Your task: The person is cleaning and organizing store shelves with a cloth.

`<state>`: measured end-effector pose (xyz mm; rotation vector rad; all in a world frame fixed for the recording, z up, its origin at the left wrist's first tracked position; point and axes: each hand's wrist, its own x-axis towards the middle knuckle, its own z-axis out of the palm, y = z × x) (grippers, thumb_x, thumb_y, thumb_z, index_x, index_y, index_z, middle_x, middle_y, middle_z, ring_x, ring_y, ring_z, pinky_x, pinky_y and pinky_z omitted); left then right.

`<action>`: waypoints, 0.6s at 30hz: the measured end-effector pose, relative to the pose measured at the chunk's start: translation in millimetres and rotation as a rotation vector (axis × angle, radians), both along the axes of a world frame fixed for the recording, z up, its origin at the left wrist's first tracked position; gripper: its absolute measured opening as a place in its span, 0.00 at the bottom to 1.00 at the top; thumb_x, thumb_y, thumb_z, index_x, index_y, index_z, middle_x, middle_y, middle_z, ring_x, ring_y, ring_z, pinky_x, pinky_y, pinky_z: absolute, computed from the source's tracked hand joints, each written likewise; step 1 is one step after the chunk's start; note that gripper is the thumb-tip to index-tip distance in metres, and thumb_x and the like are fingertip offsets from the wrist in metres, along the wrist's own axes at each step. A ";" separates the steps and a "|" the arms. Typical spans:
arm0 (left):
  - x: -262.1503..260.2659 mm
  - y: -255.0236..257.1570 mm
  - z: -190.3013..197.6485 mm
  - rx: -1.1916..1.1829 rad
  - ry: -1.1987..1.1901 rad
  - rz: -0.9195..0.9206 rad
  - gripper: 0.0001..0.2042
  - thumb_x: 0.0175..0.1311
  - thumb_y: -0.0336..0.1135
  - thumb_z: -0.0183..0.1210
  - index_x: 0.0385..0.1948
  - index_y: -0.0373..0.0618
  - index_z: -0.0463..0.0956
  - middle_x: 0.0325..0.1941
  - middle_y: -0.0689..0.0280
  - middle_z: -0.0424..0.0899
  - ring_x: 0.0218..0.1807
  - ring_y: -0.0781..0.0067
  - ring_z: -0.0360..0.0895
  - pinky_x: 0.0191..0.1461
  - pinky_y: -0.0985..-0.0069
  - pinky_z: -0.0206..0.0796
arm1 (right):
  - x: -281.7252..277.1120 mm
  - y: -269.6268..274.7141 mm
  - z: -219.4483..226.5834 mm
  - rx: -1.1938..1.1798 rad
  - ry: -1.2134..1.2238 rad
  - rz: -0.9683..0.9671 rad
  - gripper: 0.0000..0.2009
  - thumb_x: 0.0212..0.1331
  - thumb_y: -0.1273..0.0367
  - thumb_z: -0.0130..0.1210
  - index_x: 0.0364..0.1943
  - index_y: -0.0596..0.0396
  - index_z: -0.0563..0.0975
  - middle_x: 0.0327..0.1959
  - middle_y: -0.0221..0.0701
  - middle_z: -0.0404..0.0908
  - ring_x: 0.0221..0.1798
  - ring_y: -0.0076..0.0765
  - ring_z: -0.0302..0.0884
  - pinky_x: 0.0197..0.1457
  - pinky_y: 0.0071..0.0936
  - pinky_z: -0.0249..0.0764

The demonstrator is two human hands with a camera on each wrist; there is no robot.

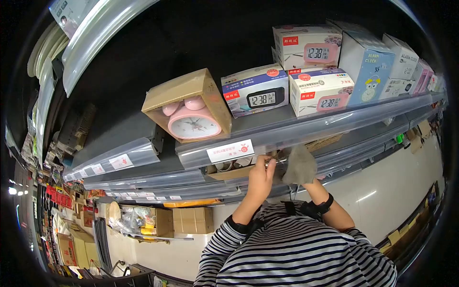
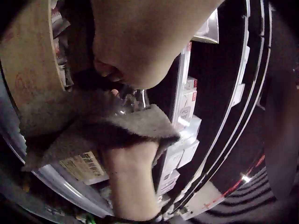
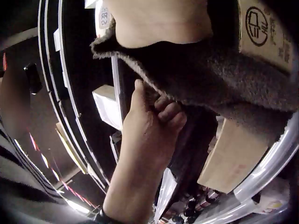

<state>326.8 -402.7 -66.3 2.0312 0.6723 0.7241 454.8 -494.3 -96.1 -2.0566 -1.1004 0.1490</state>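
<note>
Grey cloth (image 1: 299,165) under the clock shelf (image 1: 334,125), bunched in the right hand (image 1: 306,179), left hand (image 1: 260,178) curled around a small glass object (image 2: 130,100) just beside it, open cardboard box (image 1: 229,172) of small items behind, boxed pink alarm clock (image 1: 191,107) above.

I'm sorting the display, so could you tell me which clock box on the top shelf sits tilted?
The brown cardboard box with the pink twin-bell alarm clock, leftmost, tilts; the white digital clock boxes sit flat.
</note>
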 end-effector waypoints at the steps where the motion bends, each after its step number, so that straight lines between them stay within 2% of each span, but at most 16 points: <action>1: -0.2 1.4 2.5 -0.128 0.040 0.007 0.16 0.67 0.42 0.49 0.40 0.35 0.69 0.26 0.49 0.77 0.26 0.51 0.76 0.32 0.63 0.67 | 6.5 2.8 -21.3 0.210 0.063 0.144 0.17 0.57 0.68 0.51 0.51 0.54 0.71 0.47 0.34 0.74 0.51 0.38 0.70 0.56 0.32 0.66; 2: -0.1 4.6 0.7 -0.130 0.041 0.004 0.16 0.67 0.42 0.49 0.40 0.35 0.69 0.26 0.49 0.77 0.26 0.51 0.76 0.32 0.63 0.67 | 8.3 2.8 -25.4 0.318 0.094 0.212 0.17 0.57 0.68 0.51 0.51 0.54 0.71 0.47 0.34 0.74 0.51 0.39 0.70 0.56 0.32 0.65; 3: 0.1 9.3 -3.3 -0.453 0.022 0.000 0.16 0.67 0.42 0.49 0.39 0.34 0.69 0.23 0.51 0.76 0.25 0.53 0.76 0.30 0.64 0.67 | 10.1 2.7 -29.5 0.421 0.125 0.287 0.16 0.57 0.68 0.51 0.51 0.54 0.71 0.48 0.34 0.74 0.51 0.39 0.70 0.57 0.32 0.65; 4: 0.1 11.5 -5.5 -0.777 0.003 -0.002 0.15 0.68 0.42 0.48 0.38 0.34 0.69 0.20 0.52 0.75 0.24 0.55 0.75 0.28 0.64 0.67 | 10.3 1.0 -22.2 0.306 -0.184 0.282 0.17 0.57 0.69 0.51 0.52 0.55 0.71 0.47 0.35 0.75 0.51 0.40 0.71 0.58 0.33 0.64; 5: -0.8 7.1 2.8 -0.776 0.005 -0.003 0.15 0.68 0.42 0.48 0.38 0.34 0.69 0.20 0.52 0.75 0.24 0.55 0.75 0.28 0.64 0.67 | 8.8 -0.7 -9.3 0.185 -0.490 0.273 0.18 0.56 0.69 0.51 0.53 0.55 0.70 0.47 0.36 0.75 0.51 0.42 0.72 0.58 0.34 0.64; 6: -2.5 -0.2 13.3 -0.500 -0.034 0.003 0.15 0.68 0.42 0.47 0.36 0.35 0.70 0.19 0.56 0.74 0.22 0.60 0.72 0.28 0.67 0.65 | 4.2 -2.0 5.6 0.186 -0.490 0.272 0.18 0.56 0.69 0.51 0.53 0.55 0.70 0.47 0.36 0.75 0.51 0.42 0.72 0.58 0.34 0.64; 7: -3.6 -5.1 19.4 -0.223 -0.071 0.009 0.15 0.68 0.42 0.47 0.33 0.36 0.70 0.18 0.59 0.72 0.20 0.66 0.70 0.27 0.69 0.62 | -6.0 -1.9 30.3 0.076 -0.381 0.172 0.18 0.57 0.68 0.51 0.53 0.55 0.70 0.47 0.36 0.76 0.51 0.40 0.72 0.59 0.33 0.64; 8: -5.0 -9.0 15.2 0.039 -0.062 0.034 0.12 0.64 0.38 0.53 0.36 0.37 0.70 0.23 0.56 0.75 0.23 0.58 0.73 0.28 0.67 0.64 | -11.6 -1.3 42.9 -0.033 -0.272 0.074 0.18 0.57 0.67 0.52 0.53 0.55 0.70 0.47 0.36 0.76 0.52 0.38 0.72 0.60 0.31 0.65; 9: -7.2 -7.6 10.1 0.040 -0.062 0.034 0.12 0.64 0.38 0.53 0.36 0.37 0.70 0.23 0.56 0.75 0.23 0.58 0.73 0.28 0.67 0.64 | -5.8 -0.3 28.5 -0.031 -0.272 0.074 0.18 0.57 0.67 0.52 0.53 0.55 0.70 0.47 0.36 0.76 0.52 0.38 0.72 0.60 0.31 0.65; 10: -9.1 -4.5 3.8 0.303 -0.033 -0.041 0.12 0.60 0.36 0.57 0.37 0.37 0.70 0.27 0.54 0.76 0.27 0.55 0.75 0.30 0.66 0.66 | 4.9 1.0 1.2 0.118 0.027 0.190 0.18 0.58 0.65 0.52 0.51 0.55 0.71 0.47 0.35 0.77 0.52 0.36 0.72 0.58 0.30 0.66; 11: -9.8 -2.5 4.6 0.566 -0.003 -0.118 0.13 0.56 0.34 0.61 0.39 0.38 0.71 0.31 0.53 0.77 0.30 0.51 0.76 0.32 0.65 0.67 | 7.4 0.1 -6.7 0.193 0.175 0.248 0.17 0.58 0.64 0.52 0.51 0.55 0.72 0.47 0.35 0.77 0.51 0.35 0.73 0.57 0.29 0.67; 12: -9.5 -1.4 7.0 0.653 -0.069 -0.144 0.17 0.50 0.33 0.64 0.40 0.38 0.71 0.36 0.52 0.77 0.34 0.50 0.76 0.36 0.63 0.69 | 10.0 -0.7 -14.6 0.266 0.325 0.302 0.17 0.59 0.63 0.52 0.50 0.55 0.73 0.47 0.35 0.77 0.51 0.34 0.73 0.56 0.29 0.68; 14: -12.7 5.1 5.1 0.707 -0.073 -0.224 0.17 0.50 0.33 0.65 0.41 0.38 0.71 0.36 0.52 0.77 0.34 0.50 0.76 0.37 0.63 0.69 | 8.4 -4.9 -15.8 0.454 1.347 0.275 0.16 0.60 0.60 0.52 0.48 0.54 0.74 0.48 0.32 0.77 0.51 0.31 0.73 0.53 0.26 0.69; 15: -13.3 7.7 3.0 0.760 -0.076 -0.306 0.18 0.50 0.33 0.65 0.41 0.38 0.71 0.37 0.52 0.78 0.34 0.50 0.76 0.38 0.62 0.69 | 8.8 -5.8 -18.6 0.457 1.347 0.271 0.16 0.60 0.60 0.52 0.48 0.54 0.74 0.48 0.32 0.77 0.51 0.31 0.73 0.53 0.26 0.69; 17: -14.5 9.4 -3.8 0.711 -0.095 -0.275 0.16 0.53 0.33 0.63 0.41 0.38 0.71 0.35 0.53 0.78 0.33 0.51 0.76 0.37 0.63 0.69 | 9.9 -3.3 -25.4 0.428 1.552 0.227 0.15 0.62 0.62 0.52 0.48 0.55 0.74 0.49 0.32 0.76 0.50 0.30 0.73 0.52 0.27 0.70; 18: -15.2 10.3 -5.7 0.665 -0.115 -0.240 0.15 0.55 0.34 0.61 0.41 0.38 0.71 0.34 0.54 0.78 0.33 0.52 0.76 0.37 0.64 0.69 | 3.9 2.2 -29.0 0.443 1.490 0.134 0.14 0.60 0.65 0.53 0.47 0.55 0.74 0.48 0.31 0.76 0.48 0.30 0.73 0.50 0.27 0.70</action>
